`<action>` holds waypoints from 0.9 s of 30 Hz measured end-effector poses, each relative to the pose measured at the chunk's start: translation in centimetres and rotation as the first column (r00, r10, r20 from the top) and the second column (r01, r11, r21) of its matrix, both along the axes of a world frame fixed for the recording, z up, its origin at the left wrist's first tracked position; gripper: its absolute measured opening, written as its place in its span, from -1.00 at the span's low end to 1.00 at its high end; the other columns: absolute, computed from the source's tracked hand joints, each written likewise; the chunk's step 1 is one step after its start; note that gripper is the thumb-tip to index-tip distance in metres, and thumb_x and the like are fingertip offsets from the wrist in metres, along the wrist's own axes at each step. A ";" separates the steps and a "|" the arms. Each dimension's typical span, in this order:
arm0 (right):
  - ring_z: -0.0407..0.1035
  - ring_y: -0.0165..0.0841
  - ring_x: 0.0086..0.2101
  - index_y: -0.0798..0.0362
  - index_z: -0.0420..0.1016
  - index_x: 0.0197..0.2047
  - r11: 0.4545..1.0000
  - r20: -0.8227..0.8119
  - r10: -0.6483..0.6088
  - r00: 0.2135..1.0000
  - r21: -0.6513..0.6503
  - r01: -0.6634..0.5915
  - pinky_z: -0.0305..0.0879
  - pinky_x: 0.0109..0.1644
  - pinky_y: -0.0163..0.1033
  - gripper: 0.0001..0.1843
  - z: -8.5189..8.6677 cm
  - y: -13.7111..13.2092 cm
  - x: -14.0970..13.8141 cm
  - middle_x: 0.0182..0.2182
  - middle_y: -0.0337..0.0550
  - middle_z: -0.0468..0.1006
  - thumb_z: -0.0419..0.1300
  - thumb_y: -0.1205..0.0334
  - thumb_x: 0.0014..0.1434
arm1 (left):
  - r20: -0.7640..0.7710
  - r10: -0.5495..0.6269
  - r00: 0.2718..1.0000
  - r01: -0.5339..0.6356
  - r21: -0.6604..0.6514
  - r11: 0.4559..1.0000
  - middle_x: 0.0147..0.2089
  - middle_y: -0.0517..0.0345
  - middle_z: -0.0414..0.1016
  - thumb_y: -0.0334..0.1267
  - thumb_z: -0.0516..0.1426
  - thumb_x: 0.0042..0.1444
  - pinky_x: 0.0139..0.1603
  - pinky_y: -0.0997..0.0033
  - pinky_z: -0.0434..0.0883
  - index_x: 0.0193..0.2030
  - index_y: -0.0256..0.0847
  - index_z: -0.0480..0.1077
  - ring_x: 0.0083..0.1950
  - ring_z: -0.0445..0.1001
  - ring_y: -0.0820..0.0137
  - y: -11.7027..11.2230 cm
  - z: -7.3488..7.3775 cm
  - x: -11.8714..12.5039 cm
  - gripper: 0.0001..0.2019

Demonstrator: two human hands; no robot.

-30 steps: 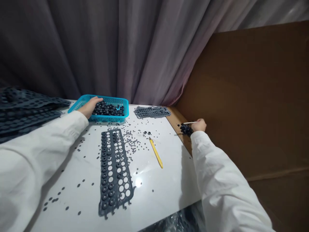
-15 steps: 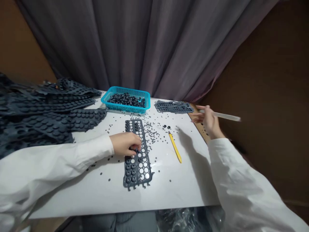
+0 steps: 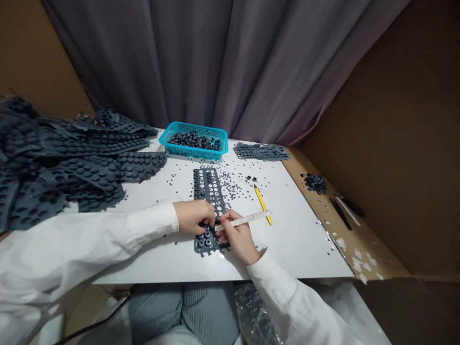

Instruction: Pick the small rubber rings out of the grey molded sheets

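A dark grey rubber sheet [image 3: 217, 194] with rows of round holes and ring-shaped rubber pieces lies lengthwise on the white table. My left hand [image 3: 196, 216] rests on its lower part, fingers curled down together; whatever they pinch is hidden. Close beside it, my right hand [image 3: 239, 237] grips a white stick [image 3: 253, 217] between thumb and fingers. The stick's near tip reaches the sheet next to my left fingertips, and its other end points right, over a yellow pen-like tool [image 3: 263, 203] lying on the table.
Small black pieces fill a blue basket [image 3: 194, 152] at the back. Piled rubber sheets [image 3: 82, 163] cover the left side; another sheet [image 3: 261, 152] lies back right. Tiny dark discs are scattered around. On cardboard at right are a black heap [image 3: 315, 183], thin sticks and white scraps.
My right hand has come from the table's right edge to the sheet, bringing the white stick beside my left hand. My left hand stays on the sheet. The view has shifted slightly.
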State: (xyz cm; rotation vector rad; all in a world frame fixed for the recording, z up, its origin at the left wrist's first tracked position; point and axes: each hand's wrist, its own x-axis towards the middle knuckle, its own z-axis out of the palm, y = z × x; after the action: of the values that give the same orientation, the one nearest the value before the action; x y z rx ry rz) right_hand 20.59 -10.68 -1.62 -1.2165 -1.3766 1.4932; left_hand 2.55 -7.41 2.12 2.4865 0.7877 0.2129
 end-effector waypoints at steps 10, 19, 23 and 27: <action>0.28 -0.50 -0.72 0.04 0.33 -0.39 1.000 0.022 -0.020 1.000 0.019 0.019 0.18 -0.66 -0.44 -0.89 -0.4 -0.2 -0.3 -0.67 -0.35 0.42 0.09 0.19 0.05 | -0.179 0.031 0.983 -0.039 -0.039 0.998 -0.60 0.26 0.31 -0.53 0.18 -0.30 -0.55 0.47 0.16 -0.51 -0.24 0.40 -0.56 0.22 0.45 0.7 0.9 1.6 -0.84; 0.22 -0.51 -0.73 -0.04 0.11 -0.26 0.999 0.011 -0.004 1.000 0.054 0.004 0.14 -0.70 -0.45 -0.84 0.2 -0.4 -0.6 -0.62 -0.46 0.38 0.04 0.26 0.06 | -0.170 -0.039 0.985 0.032 -0.043 0.999 -0.50 0.19 0.38 -0.52 0.18 -0.27 -0.45 0.46 0.26 -0.48 -0.24 0.38 -0.46 0.31 0.39 0.9 0.4 1.5 -0.84; 0.24 -0.50 -0.68 -0.04 0.08 -0.27 0.995 0.026 0.026 0.999 0.098 -0.028 0.18 -0.65 -0.45 -0.85 -0.1 -0.5 -0.4 -0.59 -0.44 0.37 0.02 0.28 0.08 | -0.179 -0.123 0.976 0.122 -0.021 0.992 -0.42 0.12 0.43 -0.54 0.17 -0.23 -0.40 0.46 0.28 -0.46 -0.24 0.37 -0.38 0.37 0.35 0.9 0.6 1.3 -0.83; 0.25 -0.48 -0.65 -0.04 0.08 -0.27 0.991 0.062 0.046 0.997 0.121 -0.053 0.21 -0.61 -0.43 -0.87 -0.6 -0.5 -0.2 -0.60 -0.44 0.33 -0.01 0.30 0.11 | -0.293 -0.121 0.948 0.141 0.048 0.989 -0.36 0.04 0.47 -0.49 0.16 -0.14 -0.42 0.42 0.26 -0.45 -0.25 0.39 -0.37 0.41 0.31 0.6 1.1 1.8 -0.90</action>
State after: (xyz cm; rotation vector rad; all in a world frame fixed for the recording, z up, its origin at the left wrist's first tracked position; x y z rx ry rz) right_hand 20.35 -11.21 -2.22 -1.1652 -1.5245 1.3942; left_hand 4.32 -6.79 3.24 2.6595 0.7350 -0.1807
